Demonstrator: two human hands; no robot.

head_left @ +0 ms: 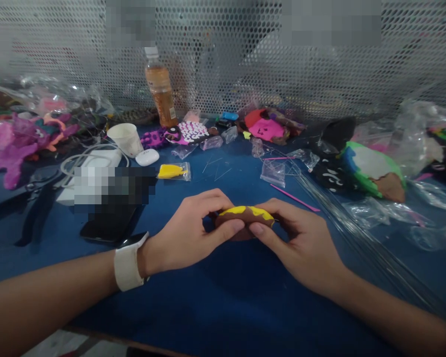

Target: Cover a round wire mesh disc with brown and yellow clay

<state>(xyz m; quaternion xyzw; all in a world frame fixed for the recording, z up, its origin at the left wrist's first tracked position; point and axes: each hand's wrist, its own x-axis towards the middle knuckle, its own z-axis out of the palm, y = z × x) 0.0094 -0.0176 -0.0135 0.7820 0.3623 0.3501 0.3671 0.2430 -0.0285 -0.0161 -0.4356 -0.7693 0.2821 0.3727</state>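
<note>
A brown and yellow clay piece point(247, 216) is held just above the blue table point(226, 307), near the middle of the view. My left hand point(193, 228) grips its left side, thumb on the near brown face. On the right side my right hand point(301, 238) pinches it the same way, with the two thumb tips close together. The other fingers are partly hidden behind the piece. Beyond my left hand lies a small clear bag of yellow clay point(173, 171).
Behind stand a bottle point(160, 89) and a paper cup point(125, 140). A phone point(113, 218) and white box point(96, 166) lie left. Thin wires point(360, 233) run along the right, near a pink stick point(295, 198) and green-edged clay point(373, 168). A perforated metal panel point(223, 59) closes the back.
</note>
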